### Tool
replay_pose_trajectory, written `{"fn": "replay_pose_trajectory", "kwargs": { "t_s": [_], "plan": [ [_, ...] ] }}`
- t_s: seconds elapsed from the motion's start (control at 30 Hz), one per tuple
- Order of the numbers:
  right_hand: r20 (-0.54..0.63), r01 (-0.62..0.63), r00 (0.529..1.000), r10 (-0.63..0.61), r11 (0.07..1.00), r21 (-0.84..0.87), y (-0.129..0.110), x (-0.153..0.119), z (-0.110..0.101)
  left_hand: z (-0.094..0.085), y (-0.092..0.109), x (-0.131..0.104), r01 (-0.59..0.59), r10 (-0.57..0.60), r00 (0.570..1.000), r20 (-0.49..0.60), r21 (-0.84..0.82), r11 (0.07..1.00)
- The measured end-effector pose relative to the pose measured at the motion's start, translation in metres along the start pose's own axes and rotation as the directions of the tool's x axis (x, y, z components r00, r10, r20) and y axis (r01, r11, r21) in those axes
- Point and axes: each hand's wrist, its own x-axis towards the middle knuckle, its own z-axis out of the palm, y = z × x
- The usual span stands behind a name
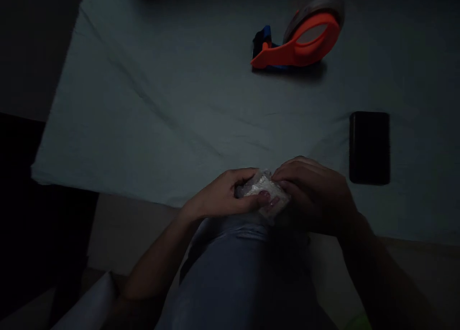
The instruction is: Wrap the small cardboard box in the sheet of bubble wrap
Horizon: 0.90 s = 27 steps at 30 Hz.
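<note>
A small bundle in clear, crinkled plastic wrap [273, 195], with something pinkish showing through, is between my hands at the table's near edge. My left hand [230, 193] grips its left side, the thumb lying across the top. On the right, the fingers of my right hand [316, 191] are bent together against the bundle's upper right edge. The scene is dim, and the undersides of both hands are hidden.
A pale green cloth [179, 80] covers the table. An orange and blue tape dispenser [312, 44] with a tape roll lies at the back. A black rectangular object [370, 147] is right of my right hand. My clothed lap [230, 277] is below.
</note>
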Motion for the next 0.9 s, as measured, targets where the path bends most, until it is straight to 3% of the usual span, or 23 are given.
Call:
{"fn": "replay_pose_trajectory", "kwargs": {
  "t_s": [0.13, 0.23, 0.3, 0.37, 0.5, 0.63, 0.7, 0.77, 0.83, 0.9],
  "plan": [
    [-0.090, -0.237, 0.964, 0.251, 0.961, 0.145, 0.004, -0.003, 0.006, 0.002, 0.001, 0.000, -0.068, 0.065, 0.998, 0.024, 0.158, 0.985],
    [-0.179, -0.433, 0.847, 0.501, 0.844, 0.316, 0.014, -0.001, 0.010, 0.006, -0.004, 0.006, -0.123, 0.127, 0.992, -0.002, 0.239, 0.963],
    [-0.245, -0.460, 0.772, 0.586, 0.782, 0.420, 0.023, 0.002, 0.012, 0.007, -0.011, 0.014, -0.160, 0.188, 0.979, -0.084, 0.267, 0.950],
    [-0.297, -0.443, 0.733, 0.612, 0.761, 0.474, 0.032, 0.003, 0.014, 0.006, -0.020, 0.025, -0.194, 0.254, 0.953, -0.166, 0.311, 0.930],
    [-0.289, -0.467, 0.740, 0.608, 0.773, 0.430, 0.043, -0.003, 0.018, 0.000, -0.035, 0.041, -0.259, 0.405, 0.885, -0.232, 0.477, 0.840],
    [-0.241, -0.473, 0.782, 0.575, 0.799, 0.371, 0.047, -0.011, 0.026, 0.003, -0.033, 0.037, -0.196, 0.523, 0.787, -0.328, 0.671, 0.715],
    [-0.207, -0.487, 0.788, 0.579, 0.793, 0.365, 0.044, -0.012, 0.030, 0.009, -0.027, 0.031, -0.135, 0.488, 0.751, -0.444, 0.621, 0.772],
    [-0.161, -0.519, 0.787, 0.596, 0.779, 0.352, 0.036, -0.009, 0.032, 0.017, -0.021, 0.026, -0.105, 0.401, 0.752, -0.523, 0.505, 0.857],
    [-0.168, -0.519, 0.798, 0.578, 0.802, 0.294, 0.026, -0.005, 0.034, 0.024, -0.016, 0.026, -0.101, 0.352, 0.759, -0.548, 0.436, 0.894],
    [-0.227, -0.453, 0.840, 0.492, 0.867, 0.206, 0.016, -0.002, 0.035, 0.031, -0.014, 0.027, -0.117, 0.391, 0.733, -0.557, 0.462, 0.879]
  ]
}}
